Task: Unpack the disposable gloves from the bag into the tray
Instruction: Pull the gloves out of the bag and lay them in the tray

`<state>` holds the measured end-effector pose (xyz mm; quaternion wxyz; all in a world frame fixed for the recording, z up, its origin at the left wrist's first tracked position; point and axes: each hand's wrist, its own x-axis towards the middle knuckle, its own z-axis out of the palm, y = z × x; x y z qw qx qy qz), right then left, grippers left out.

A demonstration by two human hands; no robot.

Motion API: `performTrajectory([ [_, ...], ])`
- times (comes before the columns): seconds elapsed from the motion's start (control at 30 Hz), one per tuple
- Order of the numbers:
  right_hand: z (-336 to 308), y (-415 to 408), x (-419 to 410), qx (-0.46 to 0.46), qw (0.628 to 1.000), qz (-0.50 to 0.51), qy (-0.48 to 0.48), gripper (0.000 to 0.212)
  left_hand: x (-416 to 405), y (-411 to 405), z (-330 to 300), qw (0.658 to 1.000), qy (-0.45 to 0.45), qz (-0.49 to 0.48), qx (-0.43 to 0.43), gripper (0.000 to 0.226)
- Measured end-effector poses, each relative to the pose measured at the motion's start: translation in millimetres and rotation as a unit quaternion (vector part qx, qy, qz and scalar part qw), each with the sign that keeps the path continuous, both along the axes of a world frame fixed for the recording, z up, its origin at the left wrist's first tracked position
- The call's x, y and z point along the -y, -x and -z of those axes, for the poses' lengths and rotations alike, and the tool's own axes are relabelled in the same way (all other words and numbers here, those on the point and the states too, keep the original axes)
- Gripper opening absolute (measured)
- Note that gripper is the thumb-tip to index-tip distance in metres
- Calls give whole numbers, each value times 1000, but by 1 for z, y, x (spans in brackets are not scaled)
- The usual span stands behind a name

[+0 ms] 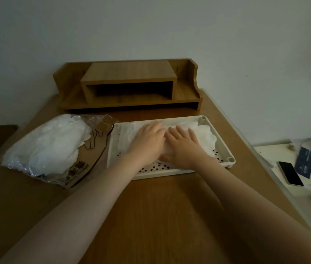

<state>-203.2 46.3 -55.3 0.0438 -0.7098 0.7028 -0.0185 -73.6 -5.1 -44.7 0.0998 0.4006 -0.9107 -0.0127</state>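
On the brown wooden table (150,206), the crinkled clear plastic bag (42,149) at left holds more thin white disposable gloves (55,138). To settle the stack well, press evenly and keep edges inside the perforated cream plastic tray (225,149). The left hand (148,139) and right hand (184,143) lie flat, fingers straight, side by side atop the gloves in the tray.

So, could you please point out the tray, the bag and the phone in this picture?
tray (231,160): head view, on the near right corner of its rim.
bag (42,147): head view, on the clear plastic over the gloves inside.
phone (290,173): head view, on the middle of its dark screen.
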Motion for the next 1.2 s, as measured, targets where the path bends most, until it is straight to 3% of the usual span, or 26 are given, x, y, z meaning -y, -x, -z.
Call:
performTrajectory([
  [0.1,7,13,2,-4,997,56,-60,103,8,-6,14,980,-156,-61,106,61],
  [0.2,8,20,1,-17,993,89,-79,115,13,-10,21,978,-152,-94,109,71],
  [0.3,0,10,-3,-3,993,109,-41,111,5,-20,10,980,-176,-79,39,66],
  [0.37,-14,-4,-7,27,992,100,76,92,-6,-36,-5,979,-186,-36,-79,52],
  [0.47,-38,-31,-10,153,949,-14,274,39,-22,-66,-25,975,-62,24,-212,31],
  [0.57,-48,-72,-6,155,910,-142,358,26,-16,-97,-23,967,107,-69,-221,30],
  [0.67,-45,-111,4,113,914,-226,318,17,3,-125,-15,951,70,-267,-136,58],
  [0.7,-43,-120,7,98,918,-247,294,18,8,-133,-12,943,53,-305,-121,58],
  [0.77,-40,-135,14,39,936,-278,213,23,16,-146,-8,932,32,-337,-131,36],
  [0.83,-40,-153,17,-25,958,-254,130,27,20,-157,-6,920,18,-334,-204,14],
  [0.93,-40,-177,32,-56,980,-189,1,28,21,-165,-7,895,-29,-288,-340,12],
  [1.0,-35,-195,46,-38,982,-183,-22,29,19,-169,-12,858,-83,-273,-428,10],
  [1.1,-24,-210,70,151,986,-67,-32,33,18,-174,-19,797,-128,-260,-529,17],
  [1.2,-17,-219,91,329,943,34,-25,42,21,-180,-18,771,-129,-240,-576,26],
])
